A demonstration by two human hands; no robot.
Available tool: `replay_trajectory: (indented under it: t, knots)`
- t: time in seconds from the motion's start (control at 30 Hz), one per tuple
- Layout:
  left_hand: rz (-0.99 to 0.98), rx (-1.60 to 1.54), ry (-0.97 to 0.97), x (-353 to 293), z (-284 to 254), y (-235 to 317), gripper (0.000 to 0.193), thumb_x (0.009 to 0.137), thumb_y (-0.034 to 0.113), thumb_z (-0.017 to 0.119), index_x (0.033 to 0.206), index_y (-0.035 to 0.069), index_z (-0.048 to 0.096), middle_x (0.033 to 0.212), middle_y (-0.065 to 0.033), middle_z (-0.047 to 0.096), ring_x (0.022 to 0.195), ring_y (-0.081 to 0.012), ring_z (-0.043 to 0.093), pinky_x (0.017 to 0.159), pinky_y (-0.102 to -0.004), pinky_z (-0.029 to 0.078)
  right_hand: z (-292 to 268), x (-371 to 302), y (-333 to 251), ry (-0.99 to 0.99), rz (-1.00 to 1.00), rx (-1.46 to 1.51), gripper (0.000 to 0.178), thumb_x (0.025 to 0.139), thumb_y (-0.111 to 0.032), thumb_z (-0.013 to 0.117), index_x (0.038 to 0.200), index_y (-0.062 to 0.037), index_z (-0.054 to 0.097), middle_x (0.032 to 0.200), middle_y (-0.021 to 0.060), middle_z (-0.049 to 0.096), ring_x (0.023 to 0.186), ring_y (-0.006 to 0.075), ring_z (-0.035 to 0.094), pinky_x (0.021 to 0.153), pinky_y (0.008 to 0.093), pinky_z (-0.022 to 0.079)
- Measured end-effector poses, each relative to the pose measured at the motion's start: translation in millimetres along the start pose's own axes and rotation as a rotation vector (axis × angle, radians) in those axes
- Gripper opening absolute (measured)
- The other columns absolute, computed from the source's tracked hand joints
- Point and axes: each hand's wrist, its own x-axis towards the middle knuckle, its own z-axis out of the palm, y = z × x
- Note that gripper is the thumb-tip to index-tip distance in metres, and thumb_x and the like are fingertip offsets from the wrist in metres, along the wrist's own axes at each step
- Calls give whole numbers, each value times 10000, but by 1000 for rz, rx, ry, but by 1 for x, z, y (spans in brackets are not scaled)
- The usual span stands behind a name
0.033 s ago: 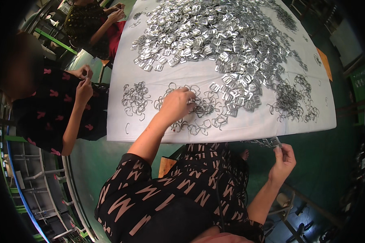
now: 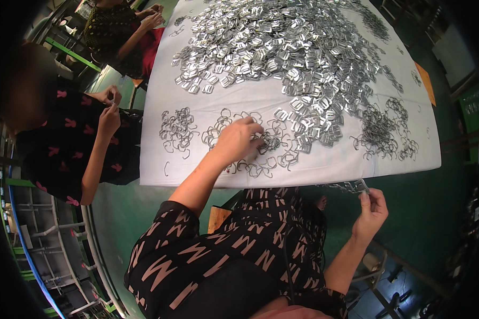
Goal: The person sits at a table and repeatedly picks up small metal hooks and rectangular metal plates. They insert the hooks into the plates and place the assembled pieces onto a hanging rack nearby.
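My left hand [image 2: 238, 142] is over a loose spread of bent wire rings [image 2: 271, 159] near the table's front edge. Its fingers are bent down among the rings and partly smeared, so a grip on any single ring cannot be made out. Just below the table's front edge, my right hand [image 2: 371, 213] pinches a flat silver buckle [image 2: 361, 185] between thumb and fingers. A string of small metal pieces [image 2: 341, 186] runs left from that buckle, partly hidden by the table edge.
A large heap of silver slotted buckles [image 2: 261, 48] covers the white-clothed table [image 2: 197, 178]. More wire rings lie in a left pile [image 2: 178, 129] and a right pile [image 2: 386, 130]. Two people sit along the left side, the nearer in a dark patterned top [image 2: 64, 143].
My left hand has shifted slightly to the right over the wire rings. My right hand stays in place with the buckle.
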Motion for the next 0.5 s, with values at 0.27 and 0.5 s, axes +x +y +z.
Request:
replay_trajectory:
  t: [0.27, 0.5]
  knots:
    - [25, 291, -8, 5, 12, -5, 70, 716, 97, 699, 781, 71, 696, 880, -96, 600, 864, -294, 601, 739, -385, 512, -5, -4, -1, -1, -9, -8, 71, 847, 37, 659, 895, 31, 606, 863, 25, 557, 763, 83, 516, 691, 206, 417]
    - [31, 83, 109, 21, 54, 24, 149, 734, 147, 703, 810, 27, 657, 865, -122, 614, 828, -319, 622, 720, -412, 508, 5, -6, 5, -38, -17, 9, 74, 846, 28, 657, 903, 22, 611, 851, 26, 566, 768, 91, 526, 709, 217, 420]
